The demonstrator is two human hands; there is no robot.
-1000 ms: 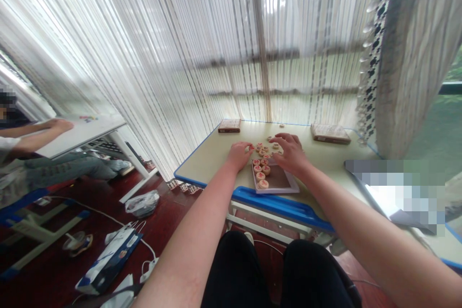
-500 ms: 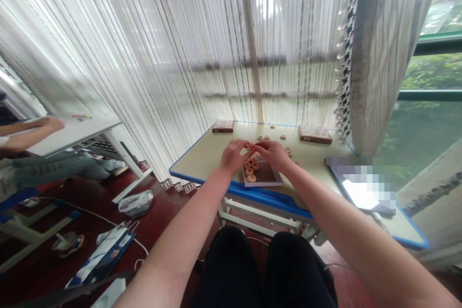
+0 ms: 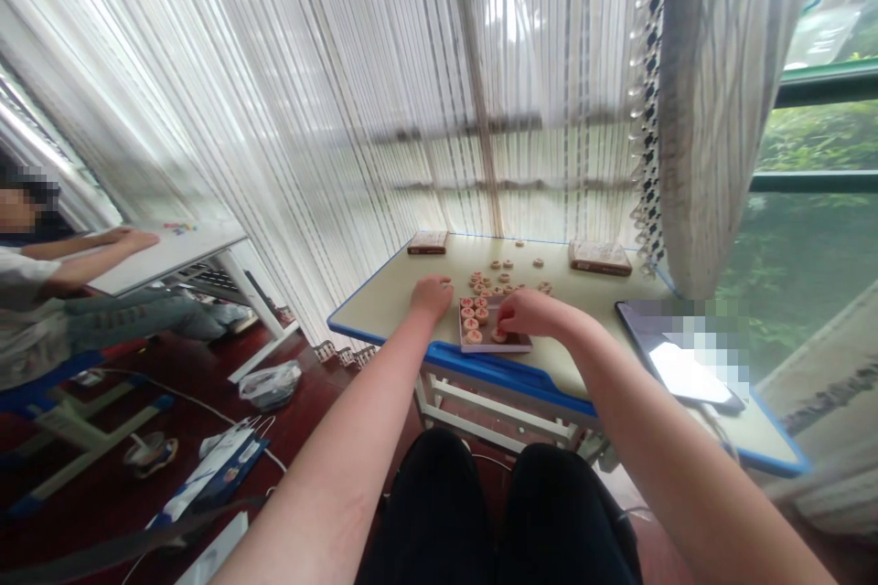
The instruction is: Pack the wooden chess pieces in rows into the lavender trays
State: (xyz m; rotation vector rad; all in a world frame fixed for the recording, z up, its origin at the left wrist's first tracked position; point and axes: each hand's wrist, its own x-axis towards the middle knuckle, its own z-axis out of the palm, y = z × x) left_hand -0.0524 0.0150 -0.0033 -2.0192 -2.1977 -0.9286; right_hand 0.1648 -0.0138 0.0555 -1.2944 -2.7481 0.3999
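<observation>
A shallow box (image 3: pixel 508 348) sits near the front edge of the small table. Round wooden Chinese chess pieces (image 3: pixel 473 324) with red characters stand in rows along its left side. Inside the box, my right hand (image 3: pixel 525 313) reaches down with fingers pinched on a chess piece (image 3: pixel 497 335) near the box floor. To the left of the box my left hand (image 3: pixel 432 295) rests at the tabletop, fingers loosely bent and apart, with no piece visible in it. Several loose chess pieces (image 3: pixel 505 278) lie scattered behind the box.
Two flat brown boxes (image 3: pixel 429 243) (image 3: pixel 599 258) lie at the table's back corners. A tablet (image 3: pixel 641 338) with a bright screen is on the right. Sheer curtains hang behind. Another person (image 3: pixel 41 311) sits at a white table on the left; bags (image 3: pixel 271 384) lie on the floor.
My hands were together above the box at a red-marked piece; now they are apart. The right has lowered into the box with a piece, and the left has moved off to its left.
</observation>
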